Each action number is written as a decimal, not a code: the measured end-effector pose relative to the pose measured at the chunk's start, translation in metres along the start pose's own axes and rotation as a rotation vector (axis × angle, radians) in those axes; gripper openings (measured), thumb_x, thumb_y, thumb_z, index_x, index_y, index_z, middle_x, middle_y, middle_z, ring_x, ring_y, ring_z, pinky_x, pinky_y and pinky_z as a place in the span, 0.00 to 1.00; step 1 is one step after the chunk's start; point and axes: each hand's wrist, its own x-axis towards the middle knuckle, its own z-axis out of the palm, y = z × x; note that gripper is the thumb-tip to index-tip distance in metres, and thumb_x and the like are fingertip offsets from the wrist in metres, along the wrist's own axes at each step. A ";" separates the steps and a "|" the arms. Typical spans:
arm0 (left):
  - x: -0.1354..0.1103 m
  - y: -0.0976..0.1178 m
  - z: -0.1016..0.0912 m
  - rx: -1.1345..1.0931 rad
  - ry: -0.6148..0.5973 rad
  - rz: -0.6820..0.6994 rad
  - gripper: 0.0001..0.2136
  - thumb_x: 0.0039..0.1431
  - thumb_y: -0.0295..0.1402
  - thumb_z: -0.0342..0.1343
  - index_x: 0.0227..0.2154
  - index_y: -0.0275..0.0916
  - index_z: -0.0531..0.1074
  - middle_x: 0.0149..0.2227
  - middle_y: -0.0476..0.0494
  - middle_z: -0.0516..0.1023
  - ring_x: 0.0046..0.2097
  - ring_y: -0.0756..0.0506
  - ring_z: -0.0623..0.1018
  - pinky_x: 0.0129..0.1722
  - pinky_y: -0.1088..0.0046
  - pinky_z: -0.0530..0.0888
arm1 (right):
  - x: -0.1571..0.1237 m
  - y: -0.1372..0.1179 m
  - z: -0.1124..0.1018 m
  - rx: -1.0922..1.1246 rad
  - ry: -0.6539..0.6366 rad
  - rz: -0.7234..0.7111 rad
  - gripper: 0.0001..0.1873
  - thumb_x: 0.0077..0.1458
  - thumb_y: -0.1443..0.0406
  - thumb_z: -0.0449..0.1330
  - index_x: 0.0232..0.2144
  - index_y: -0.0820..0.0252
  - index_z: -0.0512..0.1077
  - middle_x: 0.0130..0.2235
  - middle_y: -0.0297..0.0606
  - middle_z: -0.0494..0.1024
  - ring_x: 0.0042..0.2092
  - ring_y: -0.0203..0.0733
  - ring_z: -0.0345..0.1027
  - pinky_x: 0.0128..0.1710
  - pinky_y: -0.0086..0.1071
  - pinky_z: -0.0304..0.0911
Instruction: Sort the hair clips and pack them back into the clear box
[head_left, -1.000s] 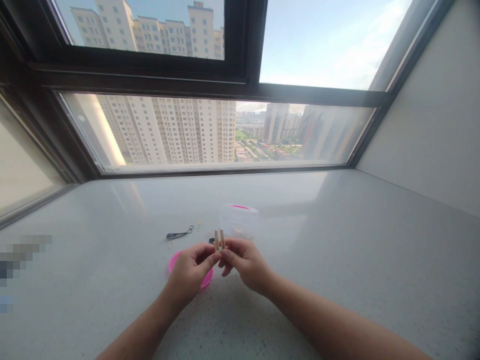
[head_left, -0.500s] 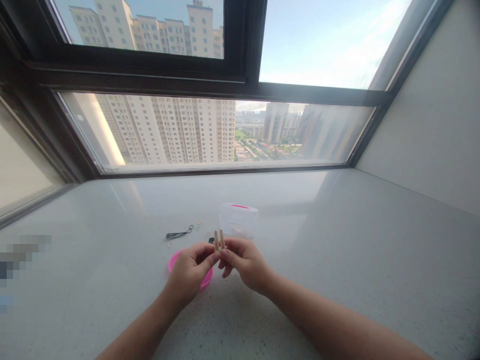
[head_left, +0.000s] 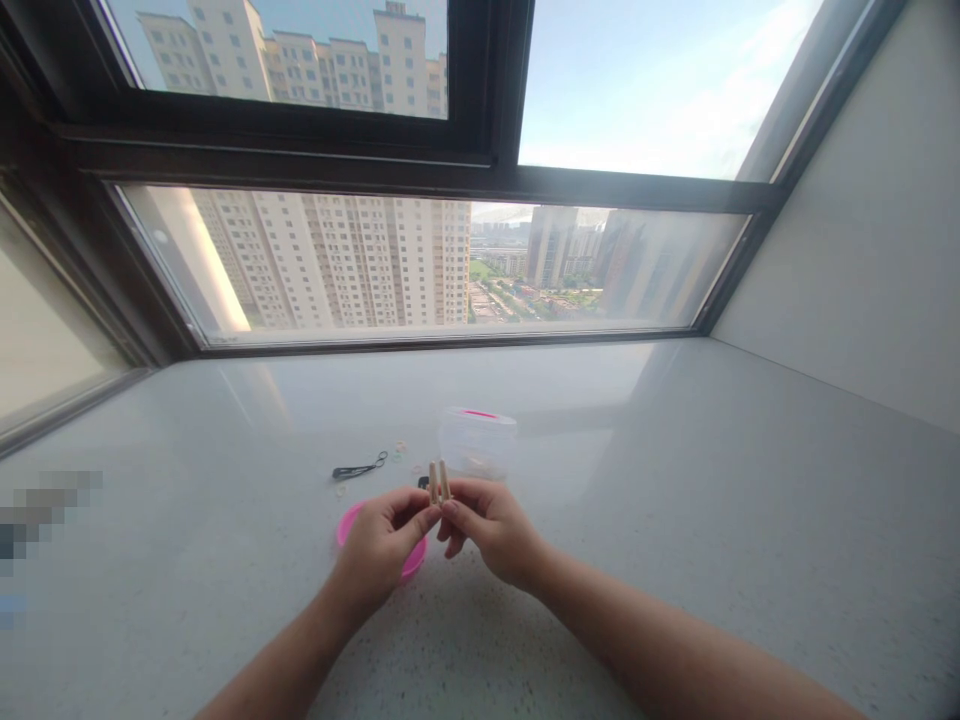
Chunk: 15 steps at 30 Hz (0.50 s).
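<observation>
Two pale wooden sticks [head_left: 439, 481] stand upright side by side between my hands, pinched at their lower ends. My left hand [head_left: 379, 550] and my right hand [head_left: 487, 530] both grip them with thumb and fingers. Under my left hand lies a round pink plastic dish [head_left: 346, 523], partly hidden by that hand. Behind the sticks stands a clear plastic box [head_left: 478, 443] with a pink strip along its rim. Its contents look pale and are hard to make out.
A black cord with a small loop [head_left: 358, 469] and several tiny pale bits [head_left: 401, 450] lie on the speckled grey stone sill [head_left: 675, 520]. A large window [head_left: 420, 265] runs along the far edge, and a pale wall [head_left: 840, 300] rises at the right.
</observation>
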 end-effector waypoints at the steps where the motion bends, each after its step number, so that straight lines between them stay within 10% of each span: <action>1: 0.000 0.000 0.000 -0.015 -0.004 -0.009 0.11 0.55 0.38 0.55 0.30 0.34 0.75 0.28 0.44 0.76 0.33 0.46 0.73 0.36 0.73 0.68 | 0.000 0.000 0.000 -0.002 -0.002 -0.002 0.17 0.52 0.57 0.59 0.37 0.66 0.74 0.25 0.36 0.69 0.26 0.32 0.64 0.22 0.24 0.66; 15: -0.002 0.002 0.001 -0.141 -0.005 -0.128 0.13 0.53 0.39 0.56 0.29 0.32 0.74 0.25 0.46 0.73 0.29 0.49 0.68 0.30 0.76 0.64 | -0.002 0.001 0.002 -0.051 -0.021 -0.016 0.15 0.52 0.59 0.59 0.37 0.67 0.74 0.25 0.35 0.69 0.26 0.32 0.64 0.22 0.24 0.66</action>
